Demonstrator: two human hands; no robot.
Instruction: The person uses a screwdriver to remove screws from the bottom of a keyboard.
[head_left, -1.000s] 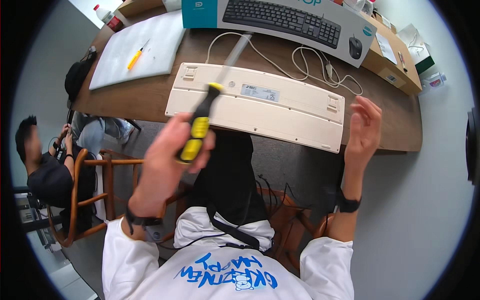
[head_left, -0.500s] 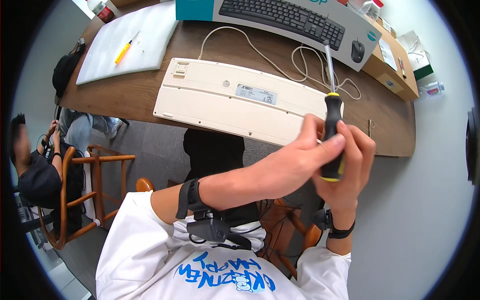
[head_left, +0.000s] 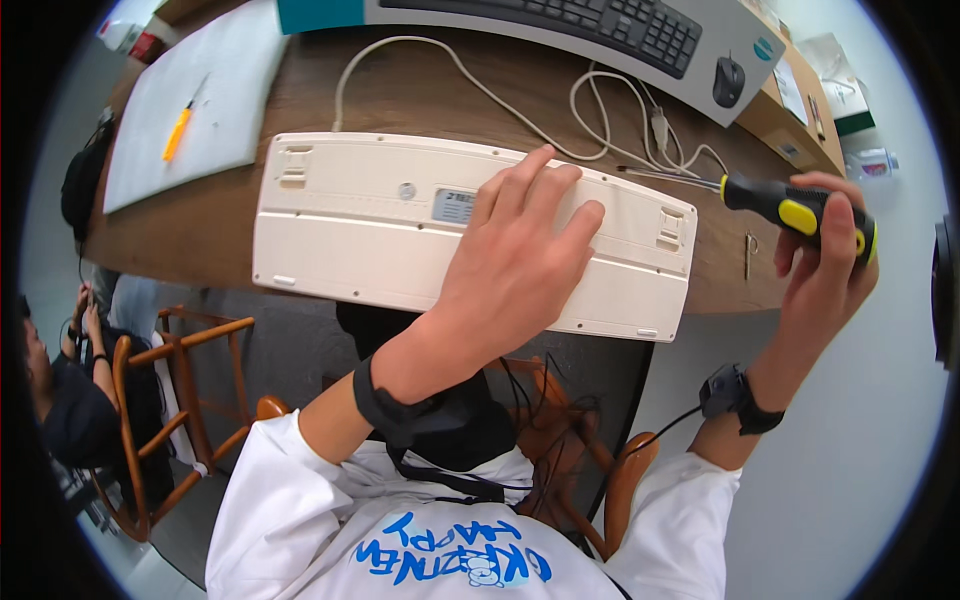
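Observation:
A cream keyboard lies face down on the brown table, its label, screws and flip-out feet showing. My left hand rests over its middle with fingers spread, covering part of the label. Off the keyboard's right end, my right hand grips a black and yellow screwdriver by its handle. The thin metal shaft points left, its tip above the table near the keyboard's far right edge. The keyboard's pale cable runs from its far left edge to a loose coil behind it.
A yellow-handled screwdriver lies on white foam at the left. Behind the keyboard stands a printed keyboard-and-mouse box, with a cardboard box beside it. A small metal item lies near the right edge. Another person sits at far left.
My hands have moved apart. The left has come down onto the keyboard; the right has carried the screwdriver rightward and turned it from upright to pointing left.

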